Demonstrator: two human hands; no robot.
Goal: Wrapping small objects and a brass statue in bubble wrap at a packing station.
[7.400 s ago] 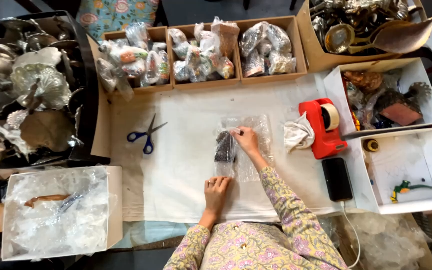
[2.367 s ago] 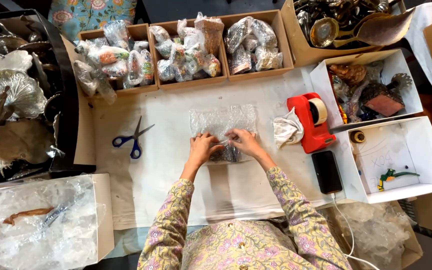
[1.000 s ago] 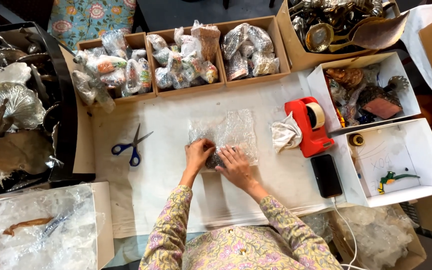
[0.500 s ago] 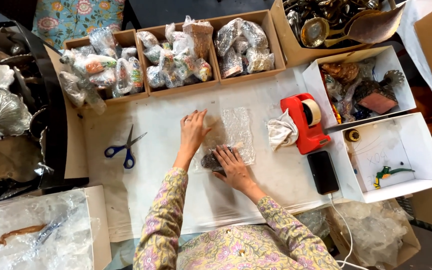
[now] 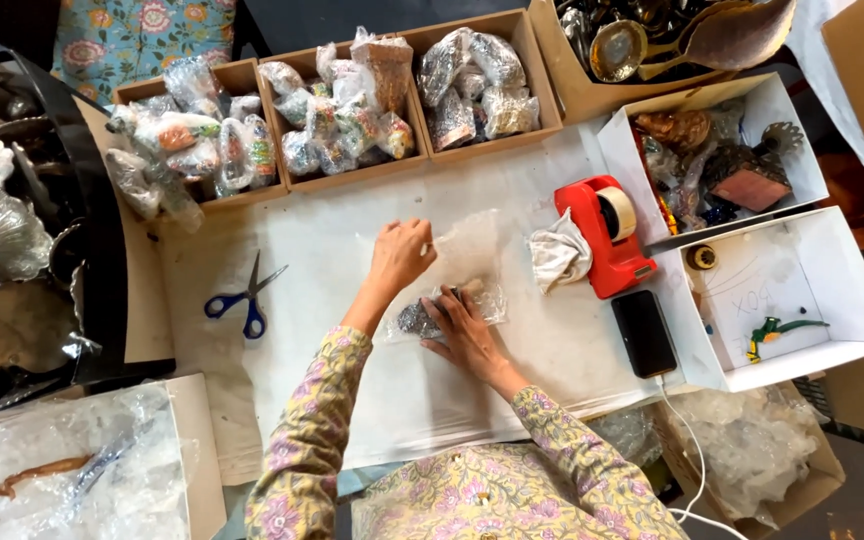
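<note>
The person's right hand [image 5: 467,335] is pressing flat, fingers spread and released rather than clenched, on a small dark object wrapped in clear bubble plastic [image 5: 422,318] that is lying on the white paper-covered desk [image 5: 332,250], near its middle. The wrapped object is sitting just to the left of the right fingertips and partly under them, with its long axis running roughly left to right across the desk. The left hand [image 5: 400,255] is hovering above and slightly left of it, its fingers pinched closed on the upper edge of the loose clear plastic sheet [image 5: 467,250], which is rising from the bundle toward the far side of the desk. So the free flap is lying on the far side of the object, between the 2 hands, and the right hand is the nearer one to the bundle itself while the left is holding only the film. Well apart to the left, blue-handled scissors [image 5: 242,300] are resting on the paper; to the right, a red tape dispenser [image 5: 607,235] is standing just beside a crumpled white wad of paper [image 5: 557,255], with a black phone [image 5: 644,333] lying nearer the desk's front edge.
</note>
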